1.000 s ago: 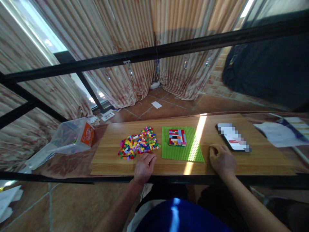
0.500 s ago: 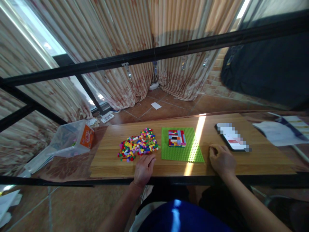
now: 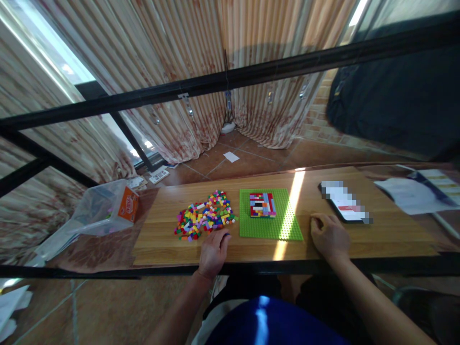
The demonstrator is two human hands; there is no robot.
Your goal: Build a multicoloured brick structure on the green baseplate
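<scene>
My left hand (image 3: 213, 253) rests at the front edge of a heap of loose toy building bricks (image 3: 206, 214). Its thumb and fingers are drawn together, with a small dark brick (image 3: 226, 235) at the tips. To its right lies a green studded baseplate (image 3: 253, 230), carrying a low block of assembled bricks (image 3: 262, 205) in red, light blue, white and other colours. My right hand (image 3: 330, 235) lies on the table right of the baseplate, fingers curled in. What they may hold is hidden. Beyond it is a phone (image 3: 344, 203) with its screen lit and partly pixelated.
A clear plastic bin (image 3: 102, 206) with an orange label stands left of the wooden tabletop (image 3: 158, 249). Papers (image 3: 406, 196) lie off the right end. A black metal bar (image 3: 208, 86) crosses beyond the table, before curtains (image 3: 172, 48). A sunlight strip crosses the baseplate.
The view has shifted slightly. A dark brick now shows at my left fingertips, where it was not visible before. My right hand keeps its place and curled shape.
</scene>
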